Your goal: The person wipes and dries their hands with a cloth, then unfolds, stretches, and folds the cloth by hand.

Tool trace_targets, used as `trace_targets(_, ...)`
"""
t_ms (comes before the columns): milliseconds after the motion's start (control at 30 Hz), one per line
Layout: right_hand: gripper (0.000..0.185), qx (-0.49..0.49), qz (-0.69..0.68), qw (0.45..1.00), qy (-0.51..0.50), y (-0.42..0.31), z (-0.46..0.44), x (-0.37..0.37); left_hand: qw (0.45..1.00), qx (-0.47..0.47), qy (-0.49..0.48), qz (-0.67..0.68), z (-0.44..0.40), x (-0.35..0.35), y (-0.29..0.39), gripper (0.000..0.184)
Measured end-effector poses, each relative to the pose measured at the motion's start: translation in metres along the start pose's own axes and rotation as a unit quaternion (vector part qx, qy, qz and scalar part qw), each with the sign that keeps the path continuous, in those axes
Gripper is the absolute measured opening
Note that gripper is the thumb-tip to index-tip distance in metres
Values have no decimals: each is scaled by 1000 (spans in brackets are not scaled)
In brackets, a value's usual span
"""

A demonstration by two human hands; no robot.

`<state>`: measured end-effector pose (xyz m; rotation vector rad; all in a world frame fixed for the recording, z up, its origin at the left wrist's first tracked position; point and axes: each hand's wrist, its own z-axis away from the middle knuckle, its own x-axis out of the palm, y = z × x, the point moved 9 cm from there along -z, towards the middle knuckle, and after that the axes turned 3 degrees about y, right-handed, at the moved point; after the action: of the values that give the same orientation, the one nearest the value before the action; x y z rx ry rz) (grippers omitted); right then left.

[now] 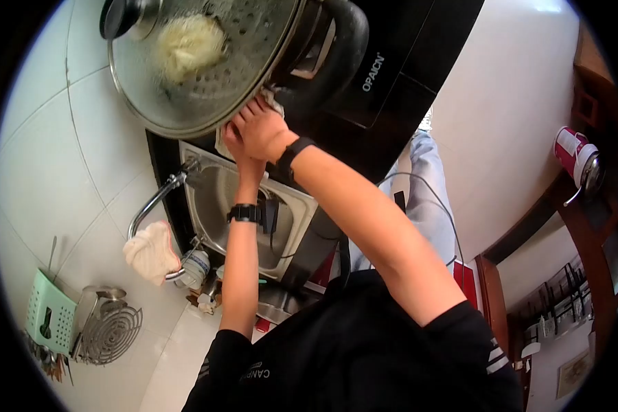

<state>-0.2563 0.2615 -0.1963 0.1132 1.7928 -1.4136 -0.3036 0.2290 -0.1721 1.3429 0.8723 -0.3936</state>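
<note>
My right hand (263, 130) and my left hand (239, 150) are close together, partly overlapping, at the near side of a large steamer pot. Both are closed on a pale cloth (275, 103), which shows at the edges of my hands; most of it is hidden. The pot's glass lid (220, 103) is on, and through it a pale, rounded food item (189, 48) rests on a perforated steamer tray (247, 62). A black side handle (350, 48) sticks out to the right. My left fingers are partly covered by my right hand.
Below my forearms lies a steel sink (209, 199) with a curved faucet (147, 206) and a cloth (151, 253) draped on it. The black stove front (391, 75) is to the right. A green rack (50, 312) hangs on the tiled wall. A red-and-white kettle (577, 158) stands far right.
</note>
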Motion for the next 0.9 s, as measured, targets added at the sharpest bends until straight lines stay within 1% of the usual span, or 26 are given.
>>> trace_targets(33, 57, -24, 4, 1000, -12, -1, 2, -2, 996, 56, 14, -75, -1, -1, 7, 51)
trace_targets(67, 56, -35, -12, 999, 32, -2, 3, -14, 996, 62, 20, -58, -1, 0, 9, 58)
trace_targets(100, 54, -46, -28, 996, 75, -3, 4, -25, 1000, 15, 25, -9, 0, 6, -16, 62)
trace_targets(133, 53, -64, -28, 993, 97, -5, 6, -34, 998, -33, 30, 37, 6, 14, -55, 65)
trace_targets(200, 49, -92, -33, 985, 142, -6, 17, -55, 998, -48, 20, -40, 21, 19, -72, 69)
trace_targets(233, 48, -87, -41, 987, 132, -4, 23, -61, 987, -13, 10, -160, 31, 25, -56, 71)
trace_targets(300, 46, -83, -53, 989, 112, 1, 39, -75, 953, 0, -43, -299, 45, 45, -35, 72)
trace_targets(333, 44, -94, -44, 987, 124, 4, 51, -87, 943, -20, -89, -320, 48, 54, -23, 71)
trace_targets(433, 47, -99, -45, 989, 104, 20, 88, -114, 890, -85, -230, -384, 68, 74, 12, 71)
trace_targets(500, 50, -114, -38, 989, 87, 36, 114, -140, 898, -46, -232, -370, 84, 90, 52, 71)
trace_targets(567, 57, -134, -30, 986, 95, 50, 131, -181, 945, 80, -136, -288, 87, 112, 111, 71)
trace_targets(600, 58, -117, -19, 986, 117, 69, 135, -197, 941, 85, -172, -280, 86, 133, 122, 73)
trace_targets(633, 58, -102, -11, 986, 134, 84, 139, -218, 952, 139, -183, -201, 78, 150, 145, 80)
trace_targets(667, 60, -69, -29, 988, 136, 108, 139, -240, 954, 140, -183, -192, 71, 164, 161, 83)
trace_targets(700, 63, -54, -14, 988, 141, 126, 135, -259, 956, 142, -182, -182, 51, 176, 194, 87)
trace_targets(733, 64, -49, -16, 988, 148, 139, 128, -278, 953, 142, -194, -185, 36, 190, 213, 92)
trace_targets(767, 66, -45, -17, 986, 157, 153, 120, -294, 960, 135, -181, -162, 23, 201, 229, 91)
trace_targets(900, 66, -39, 1, 983, 182, 201, 80, -337, 966, 113, -159, -166, -23, 240, 266, 89)
